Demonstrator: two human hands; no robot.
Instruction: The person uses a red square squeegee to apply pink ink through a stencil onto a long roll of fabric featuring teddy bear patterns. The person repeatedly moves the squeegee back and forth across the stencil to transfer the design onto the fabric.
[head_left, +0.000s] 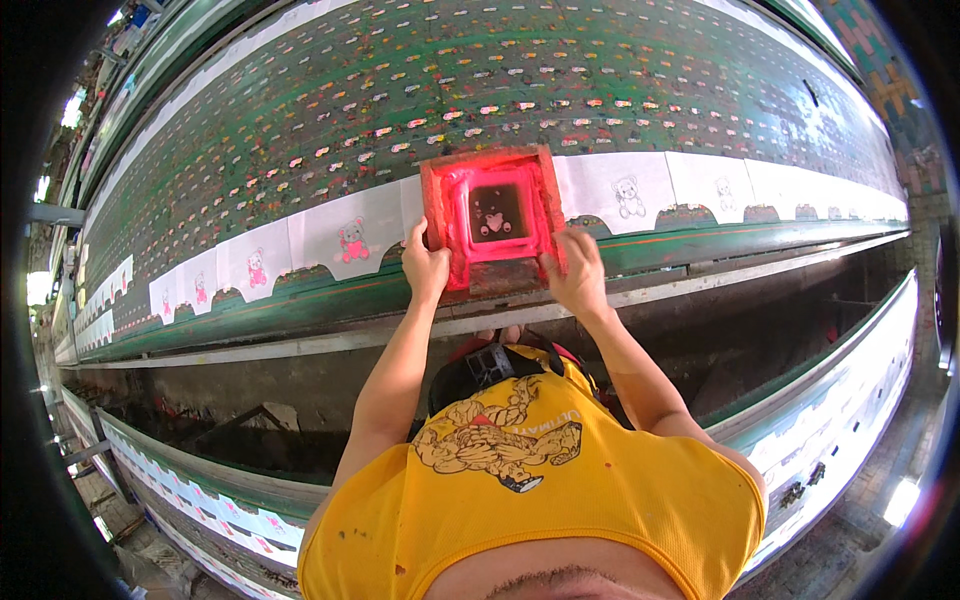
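Observation:
A square screen-printing frame [435,190] smeared with pink ink lies over a row of white fabric pieces on the long green printing table, a small bear stencil showing in its dark middle. My left hand [425,262] grips the frame's left side, fingers closed on it. My right hand [580,268] grips the lower right corner. Left of the frame, white pieces [328,218] carry pink and grey bear prints; to the right, other pieces [608,175] show grey outline bears.
The green table [380,100] is dotted with small coloured marks. Behind me runs another long table [840,410] with white printed pieces, beyond a dark narrow aisle [250,395] where I stand. Metal rails and more tables line the far left.

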